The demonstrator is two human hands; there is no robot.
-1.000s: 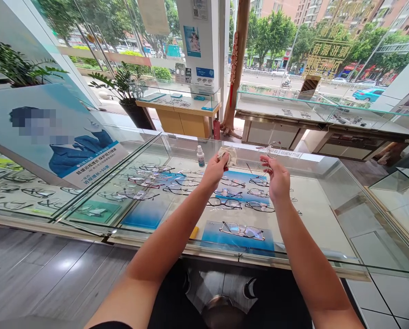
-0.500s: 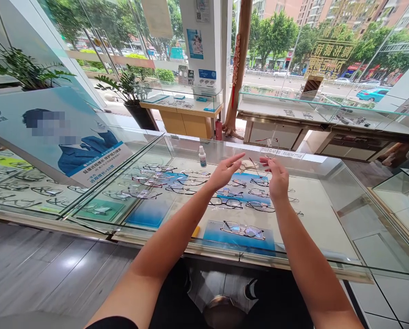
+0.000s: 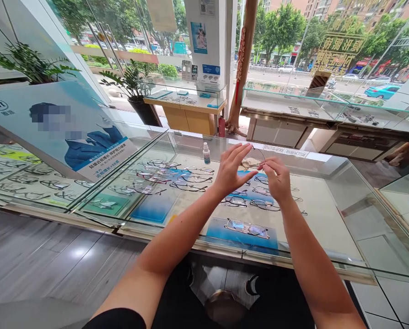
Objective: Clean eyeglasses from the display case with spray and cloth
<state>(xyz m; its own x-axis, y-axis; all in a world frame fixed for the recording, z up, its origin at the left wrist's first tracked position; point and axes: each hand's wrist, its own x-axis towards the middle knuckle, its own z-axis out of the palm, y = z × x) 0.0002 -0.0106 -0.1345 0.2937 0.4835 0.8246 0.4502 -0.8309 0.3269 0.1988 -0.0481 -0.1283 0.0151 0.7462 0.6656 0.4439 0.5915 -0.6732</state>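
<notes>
My right hand [image 3: 276, 177] pinches a thin-rimmed pair of glasses [image 3: 263, 154] above the glass display case [image 3: 314, 201]. My left hand [image 3: 232, 169] is beside the glasses, fingers stretched and thumb apart, its fingertips near the frame's left side. Behind the hands a crumpled beige cloth [image 3: 249, 163] lies on the case. Several pairs of glasses stand in rows inside the case, and one thin-framed pair [image 3: 247, 227] rests on a blue card [image 3: 221, 234] near the front.
A small white bottle [image 3: 206, 154] stands on the case behind my left hand. A large poster board [image 3: 98, 132] leans at the left. Potted plants [image 3: 129, 84], further display cases [image 3: 276, 107] and a wooden trunk [image 3: 243, 68] are beyond.
The glasses have turned and come lower between my hands. My left hand has turned, with its fingers now raised and spread from the thumb. The view has shifted slightly.
</notes>
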